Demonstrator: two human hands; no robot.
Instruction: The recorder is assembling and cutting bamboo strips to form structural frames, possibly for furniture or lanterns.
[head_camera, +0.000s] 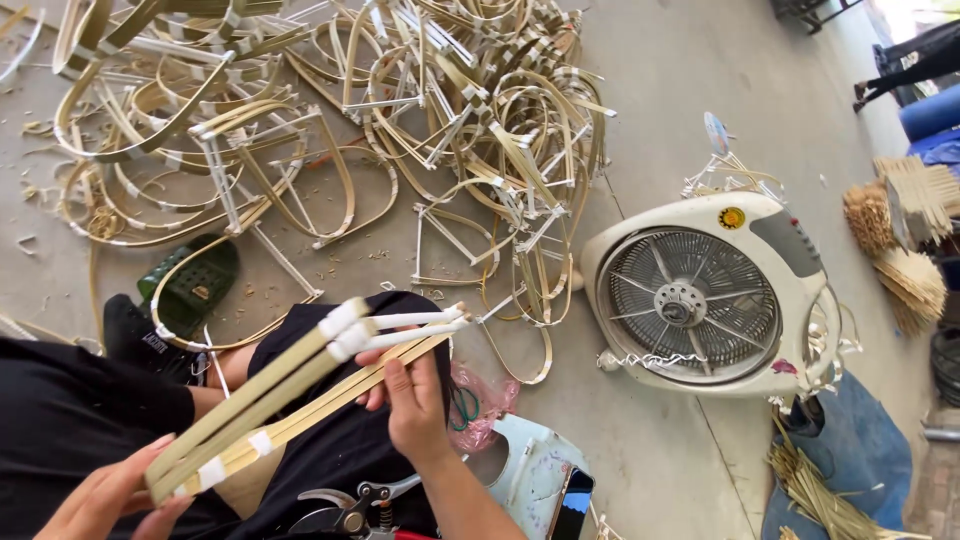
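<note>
Left hand (105, 495) closed around taped lower end of bamboo strip bundle (290, 395), fingers curled under. Right hand (415, 405) grips same bundle near middle, just below white-taped top. Bundle slants across lap, between both hands. Strips look light, thin, springy; likely flex, edges may splinter. Taped bands seem best hold; bare strips could slide. Pruning shears (350, 510) near right wrist. Bent frames pile (330, 130) on floor well beyond hands; fan (700, 295) right of right hand.
</note>
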